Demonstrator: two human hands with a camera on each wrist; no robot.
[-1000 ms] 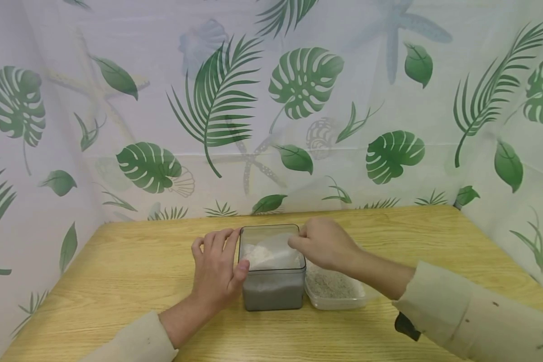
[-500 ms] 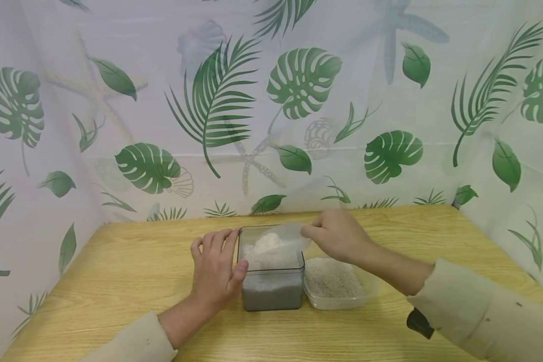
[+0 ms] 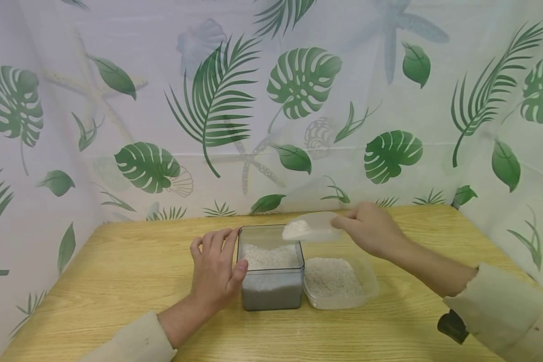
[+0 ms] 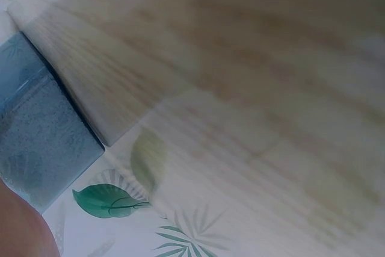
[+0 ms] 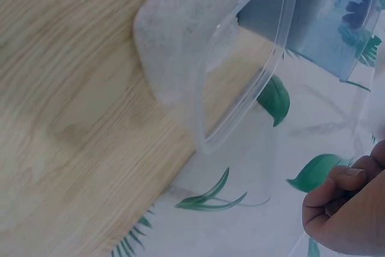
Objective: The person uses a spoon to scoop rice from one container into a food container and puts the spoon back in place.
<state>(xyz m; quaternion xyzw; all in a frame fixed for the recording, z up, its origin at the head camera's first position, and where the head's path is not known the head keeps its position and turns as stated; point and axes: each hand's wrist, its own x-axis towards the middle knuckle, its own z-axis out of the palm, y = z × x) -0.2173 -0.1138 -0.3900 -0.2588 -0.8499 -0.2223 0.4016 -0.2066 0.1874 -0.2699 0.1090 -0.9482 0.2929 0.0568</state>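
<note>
A smoky clear storage box (image 3: 273, 291) holds white grain that looks like rice (image 3: 271, 256). My left hand (image 3: 214, 266) grips the box's left side, thumb at the front rim and fingers toward the back corner. Pinched by its end in my right hand (image 3: 375, 231) is a translucent plastic scoop (image 3: 319, 229), with a small heap of the grain at its left end. The scoop is raised above the box's right rim and the back of a clear tub (image 3: 339, 303). In the right wrist view, curled right-hand fingers (image 5: 340, 182) show at the lower right.
The tub stands right beside the box, with grain piled toward its left side. Both rest on a wooden table (image 3: 117, 281). Leaf-patterned sheeting (image 3: 235, 100) rises behind the table and at both sides. A black device (image 3: 452, 327) hangs under the right sleeve.
My right hand has lifted the scoop out of the box and moved it right, with grain in it. The tub now shows more fully. The left hand has stayed on the box.
</note>
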